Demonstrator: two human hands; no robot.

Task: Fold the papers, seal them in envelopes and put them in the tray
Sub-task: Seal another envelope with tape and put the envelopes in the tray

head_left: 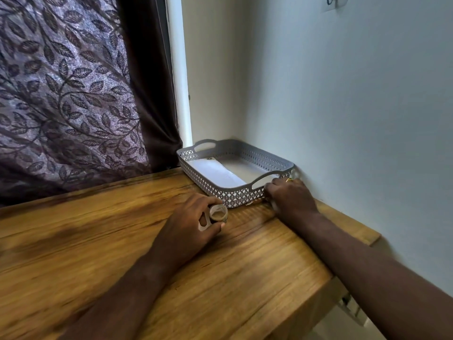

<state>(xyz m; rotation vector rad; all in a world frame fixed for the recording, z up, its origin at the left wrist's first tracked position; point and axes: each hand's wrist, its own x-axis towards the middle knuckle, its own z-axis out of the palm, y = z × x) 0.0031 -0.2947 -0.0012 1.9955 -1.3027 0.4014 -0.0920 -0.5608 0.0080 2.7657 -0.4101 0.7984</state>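
The tray [235, 193] sits at the far corner of the table [245, 266], its far side close to the wall [343, 106]. White envelope [215, 173] paper lies flat inside it, so that part of the task looks done.

The left hand [193, 217] is just in front of the tray's near wall and pinches a tape roll [218, 213] between thumb and curled fingers. The right hand [291, 195] is at the tray's near-right end, fingers bent against the wall below the handle. Whether they hook the tray or only press it I cannot tell.

Risks, as I judge them:
- A pull or push from that one end could swing the tray. It is light, and the table's right edge is near that corner, so it could slide off.
- A jolt could shift the envelopes inside.
- The roll is held loosely at the fingertips and could drop and roll away from the tray.

Count: one tray, one tape roll, two hands. I see at least one envelope in the tray, possibly two side by side, though the shading leaves that unclear. No loose papers show in front of the tray.
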